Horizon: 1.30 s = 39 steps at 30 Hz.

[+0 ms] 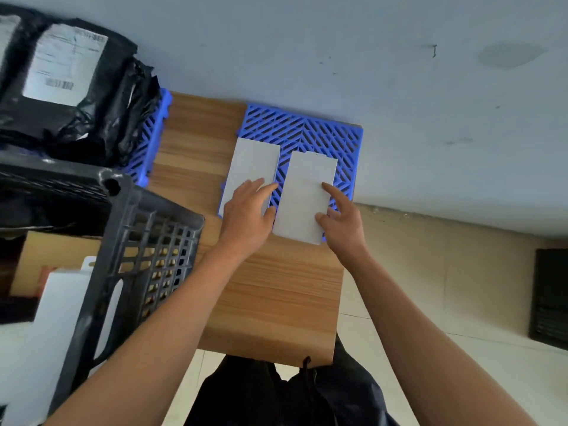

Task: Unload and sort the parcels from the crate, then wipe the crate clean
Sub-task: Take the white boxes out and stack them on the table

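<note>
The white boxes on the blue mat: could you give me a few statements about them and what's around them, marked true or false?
1. Two white boxes, the left white box and the right white box, lie side by side on the blue mat. True.
2. The left hand rests on the right-hand box. False: it rests on the left white box.
3. The right hand touches the right white box. True.
4. The grey crate is empty. False: a white parcel and other items show inside.
5. Black bagged parcels lie at far left. True.
</note>
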{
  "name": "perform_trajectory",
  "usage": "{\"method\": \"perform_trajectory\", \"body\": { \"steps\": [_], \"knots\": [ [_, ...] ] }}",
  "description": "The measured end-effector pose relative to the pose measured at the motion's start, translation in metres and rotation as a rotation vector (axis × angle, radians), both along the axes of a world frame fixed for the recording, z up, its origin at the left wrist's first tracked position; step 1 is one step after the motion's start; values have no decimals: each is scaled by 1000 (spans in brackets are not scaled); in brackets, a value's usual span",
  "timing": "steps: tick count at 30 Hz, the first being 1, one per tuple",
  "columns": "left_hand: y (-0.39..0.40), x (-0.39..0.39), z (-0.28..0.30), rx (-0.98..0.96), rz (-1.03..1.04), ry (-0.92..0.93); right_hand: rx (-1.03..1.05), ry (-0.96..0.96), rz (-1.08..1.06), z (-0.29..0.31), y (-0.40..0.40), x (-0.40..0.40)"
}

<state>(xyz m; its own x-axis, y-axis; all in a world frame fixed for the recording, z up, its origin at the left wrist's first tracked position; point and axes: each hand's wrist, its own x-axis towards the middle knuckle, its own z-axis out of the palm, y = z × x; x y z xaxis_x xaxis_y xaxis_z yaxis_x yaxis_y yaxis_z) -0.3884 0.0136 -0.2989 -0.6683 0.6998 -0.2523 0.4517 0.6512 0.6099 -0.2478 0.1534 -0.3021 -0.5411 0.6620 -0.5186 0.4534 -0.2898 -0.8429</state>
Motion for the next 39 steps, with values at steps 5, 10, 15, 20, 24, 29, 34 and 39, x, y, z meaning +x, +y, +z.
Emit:
{"method": "perform_trajectory", "body": {
  "steps": [5,10,15,20,24,29,34,39],
  "knots": [
    [-1,-6,-11,-304,-36,41,11,-51,41,-14,3,-19],
    [-7,-3,-24,-313,-60,82,126,-103,129,-18,1,-35],
    [-12,-5,-28,-310,-96,123,272,-178,219,-17,0,-36],
    [-11,-6,-24,-319,-101,130,324,-221,297,-21,-5,-38],
    [-9,-3,-22,-340,-96,155,433,-288,353,-19,-7,-39],
    [-11,-1,-25,-284,-99,268,639,-460,559,-15,-12,-35],
    [-17,6,-25,-308,-140,263,708,-514,639,-9,-22,-18],
    [-29,18,-13,-330,-195,171,823,-568,823,-2,-33,3]
  ]
}}
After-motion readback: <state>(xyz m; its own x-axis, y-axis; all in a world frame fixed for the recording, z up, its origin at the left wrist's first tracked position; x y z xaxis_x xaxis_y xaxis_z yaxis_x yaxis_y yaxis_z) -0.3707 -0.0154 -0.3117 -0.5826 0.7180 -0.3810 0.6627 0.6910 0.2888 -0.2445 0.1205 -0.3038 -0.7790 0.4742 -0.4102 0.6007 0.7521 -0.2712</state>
